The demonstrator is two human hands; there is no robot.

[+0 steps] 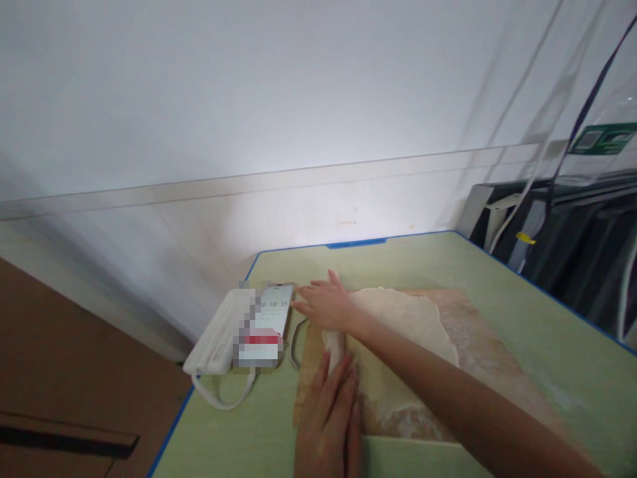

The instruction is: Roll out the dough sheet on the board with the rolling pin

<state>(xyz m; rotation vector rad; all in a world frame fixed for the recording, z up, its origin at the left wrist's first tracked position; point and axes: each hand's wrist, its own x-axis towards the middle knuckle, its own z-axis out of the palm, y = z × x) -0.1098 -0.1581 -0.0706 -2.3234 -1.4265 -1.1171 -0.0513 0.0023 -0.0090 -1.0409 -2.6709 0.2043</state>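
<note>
A thin sheet of pale dough [408, 318] lies over a floured wooden board [478, 332]. Along its left side runs a pale roll [334, 346], which looks like dough rolled up; whether a pin is inside I cannot tell. My left hand [326, 421] rests on the near end of this roll, fingers stretched forward along it. At the far end my right hand [326, 302] lies across the roll with its fingers outstretched to the left. My right forearm crosses above the sheet and hides part of it.
Left of the board lie a phone [279, 305] showing a timer and a white device [219, 338] with a cable loop [223, 403]. The green table [233, 438] has a blue edge. A white wall stands behind; dark folded frames [587, 245] lean at right.
</note>
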